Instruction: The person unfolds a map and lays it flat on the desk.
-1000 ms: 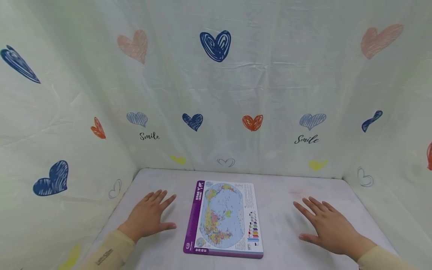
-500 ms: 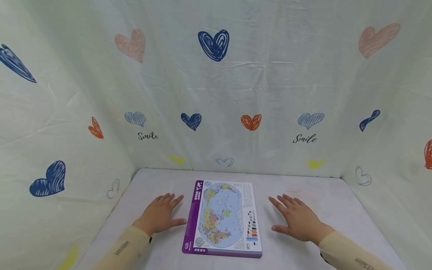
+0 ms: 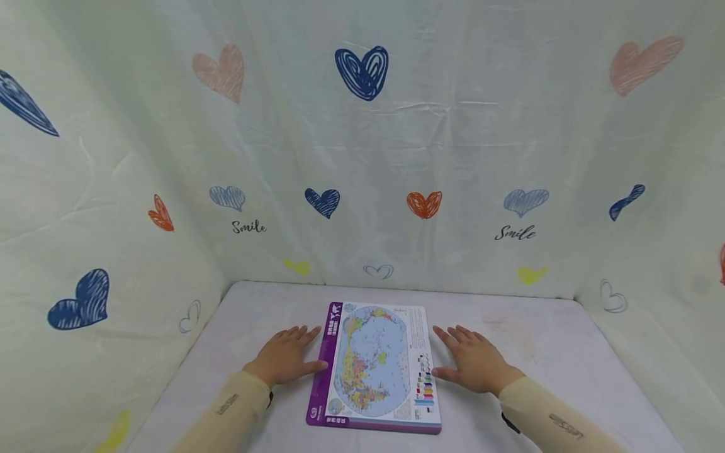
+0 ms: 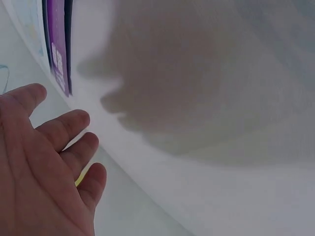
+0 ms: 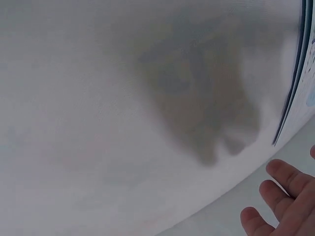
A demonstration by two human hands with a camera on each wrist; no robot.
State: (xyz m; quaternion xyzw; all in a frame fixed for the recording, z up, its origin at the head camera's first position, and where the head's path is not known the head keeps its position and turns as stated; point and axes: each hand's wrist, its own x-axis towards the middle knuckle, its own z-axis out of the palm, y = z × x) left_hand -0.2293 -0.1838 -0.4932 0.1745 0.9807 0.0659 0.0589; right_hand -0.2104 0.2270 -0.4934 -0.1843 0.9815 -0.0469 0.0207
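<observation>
A flat world map board (image 3: 374,362) with a purple strip along its left side lies on the white table (image 3: 272,302). Its map is turned sideways, and its edge (image 5: 294,73) looks layered in the right wrist view. My left hand (image 3: 286,357) is spread at the board's left side, with thumb and index fingertip right at the purple strip. On the opposite side my right hand (image 3: 474,360) is spread too, its thumb and fingertips at the right edge. Both palms hover above the table, casting shadows. Neither hand's fingers are curled round anything.
White sheeting (image 3: 385,157) printed with hearts and the word "Smile" hangs behind the table and along both sides. The table's rear edge (image 3: 481,293) meets the back sheet. Both forearms wear light sleeves (image 3: 226,409).
Both hands have moved inward, my left rightward and my right leftward, from well apart to the board's two side edges. The board has stayed where it was.
</observation>
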